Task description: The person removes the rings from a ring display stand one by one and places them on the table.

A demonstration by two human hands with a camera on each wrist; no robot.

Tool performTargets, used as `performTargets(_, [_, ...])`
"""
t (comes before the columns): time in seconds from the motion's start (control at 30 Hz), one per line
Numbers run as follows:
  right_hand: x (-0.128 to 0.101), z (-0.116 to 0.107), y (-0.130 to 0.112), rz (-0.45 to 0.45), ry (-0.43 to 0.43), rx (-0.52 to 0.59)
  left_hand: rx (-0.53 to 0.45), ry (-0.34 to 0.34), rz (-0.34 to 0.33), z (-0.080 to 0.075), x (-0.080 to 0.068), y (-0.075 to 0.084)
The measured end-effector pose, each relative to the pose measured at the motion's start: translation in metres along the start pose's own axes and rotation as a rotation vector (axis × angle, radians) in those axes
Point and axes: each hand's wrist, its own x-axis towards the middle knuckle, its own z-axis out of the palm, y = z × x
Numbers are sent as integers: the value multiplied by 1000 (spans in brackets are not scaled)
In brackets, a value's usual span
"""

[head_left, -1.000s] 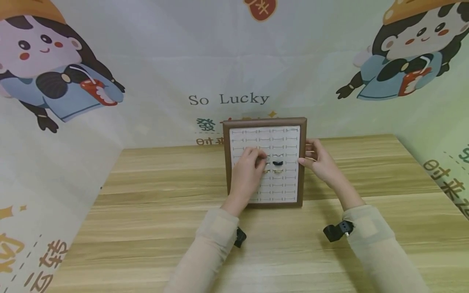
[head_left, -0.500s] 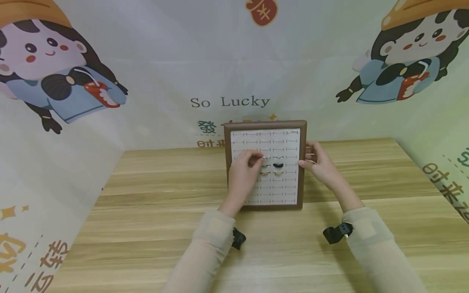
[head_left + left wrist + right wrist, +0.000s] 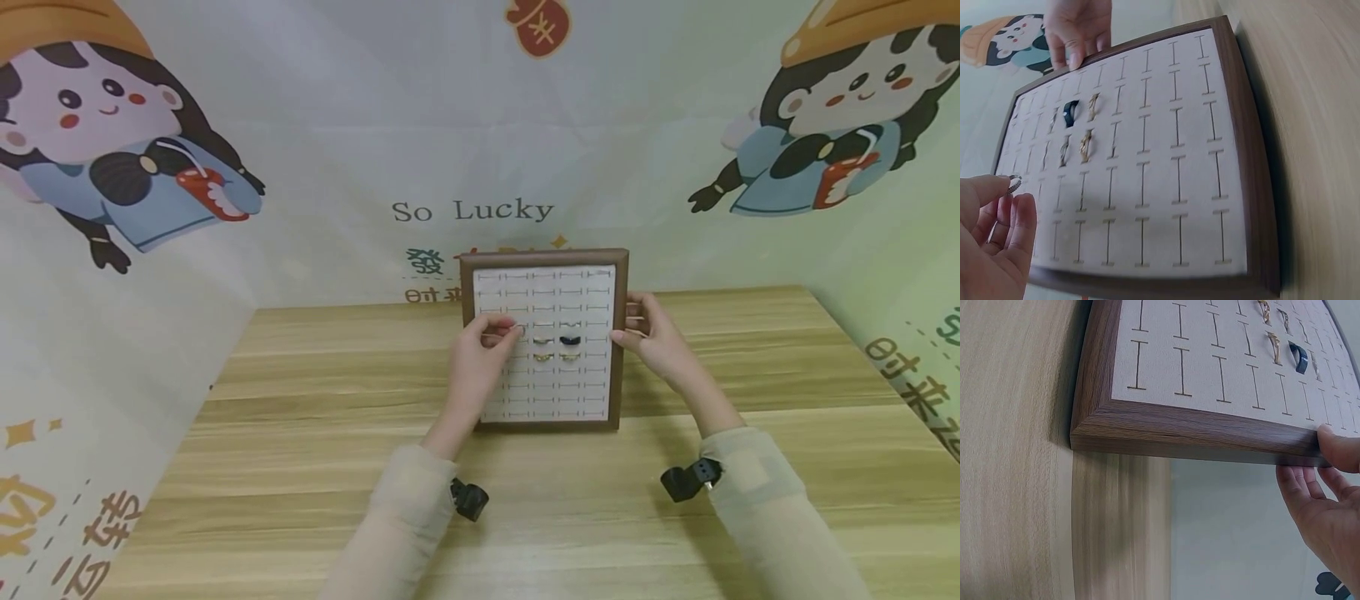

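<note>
A brown-framed ring board (image 3: 619, 375) leans upright on the wooden table, its white insert cut with rows of slots. In the middle slots sit a dark ring (image 3: 568, 340) and gold rings (image 3: 542, 357). My left hand (image 3: 510, 331) hovers over the board's left columns and pinches a small silver ring (image 3: 1015, 182) between thumb and forefinger. My right hand (image 3: 636, 331) grips the frame's right edge (image 3: 1197, 428), thumb (image 3: 1341, 450) on the front and fingers behind. The left wrist view shows the dark ring (image 3: 1070, 112) beside the gold rings (image 3: 1085, 145).
A printed cartoon backdrop (image 3: 472, 208) rises directly behind the board and wraps both sides of the table (image 3: 300, 392). Black wrist cameras (image 3: 686, 479) sit on both sleeves.
My left hand has drawn leftward off the middle slots, uncovering the gold rings there. The right hand has kept its hold on the frame.
</note>
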Motion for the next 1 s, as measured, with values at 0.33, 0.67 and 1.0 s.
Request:
performTargets(0.33, [0,0,2,4,-11,10,-36,54,-92,-35,-6,-8])
performTargets(0.67, [0,-1,1,15,-6,27,-35,160,-133,-80,2,-29])
performTargets(1.0, [0,0,3,11,-8,22,4,239,-263,-113,4,-70])
